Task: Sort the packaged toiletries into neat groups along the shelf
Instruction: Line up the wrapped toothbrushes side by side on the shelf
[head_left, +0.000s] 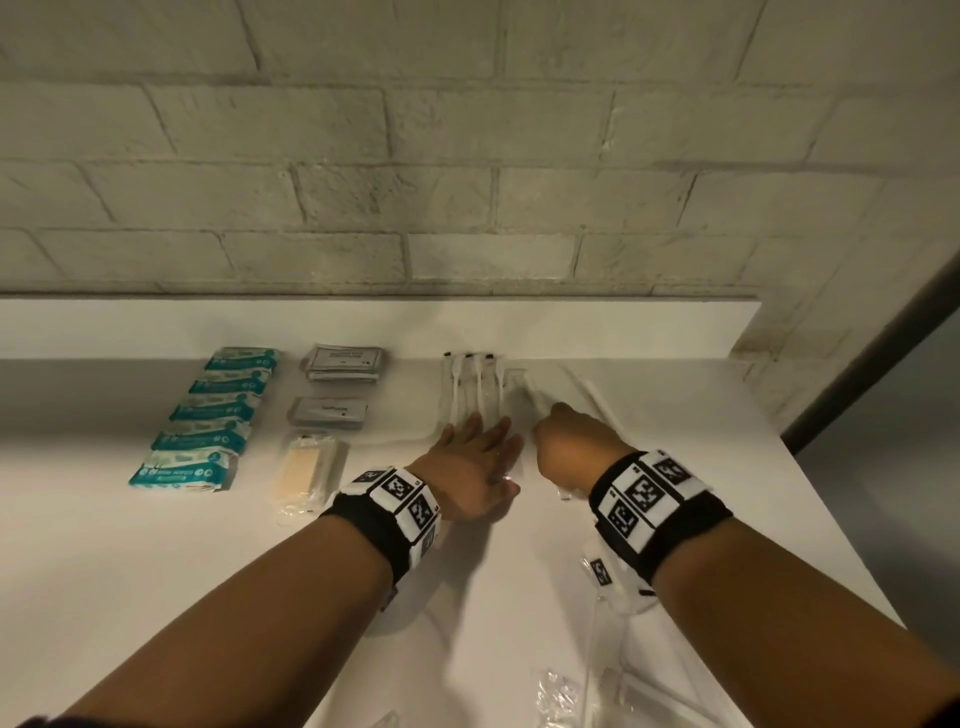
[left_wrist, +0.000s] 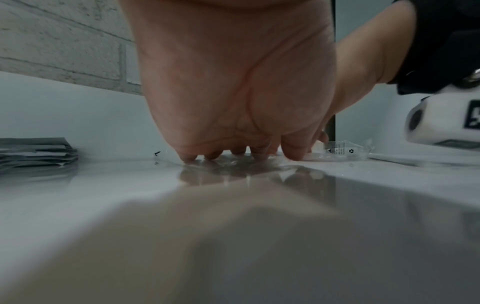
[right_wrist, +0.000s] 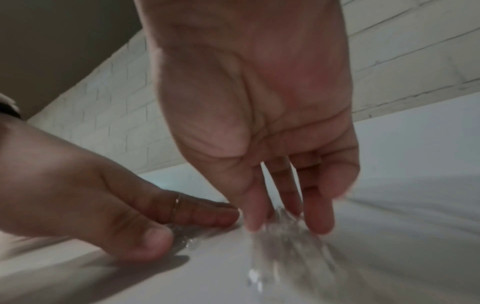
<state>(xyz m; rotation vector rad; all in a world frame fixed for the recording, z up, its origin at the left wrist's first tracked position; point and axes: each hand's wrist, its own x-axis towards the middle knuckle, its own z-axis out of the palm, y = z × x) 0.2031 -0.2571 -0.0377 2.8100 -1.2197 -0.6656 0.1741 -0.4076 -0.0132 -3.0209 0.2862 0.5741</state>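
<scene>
Head view: left hand (head_left: 475, 457) lies flat, fingers straight, pressing wrapped toothbrushes (head_left: 470, 387) at 12 o'clock on the shelf (head_left: 156, 545); right hand (head_left: 569, 447) touches another toothbrush (head_left: 535, 392).
Left wrist: fingertips (left_wrist: 188, 157) press clear wrap.
Right wrist: fingers (right_wrist: 318, 214) extended, touching wrap, grip unclear.

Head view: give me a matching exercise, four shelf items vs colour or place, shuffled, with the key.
Items:
1. tissue packs
2. sachet stacks
3. comb packet
4. wrapped toothbrushes

Descriptions:
A. grey, two piles
B. teal and white, column at far left
C. clear wrap, left hand flat on them
D. beige inside clear wrap, nearest of the middle column

Pairs: 1-B, 2-A, 3-D, 4-C
</scene>
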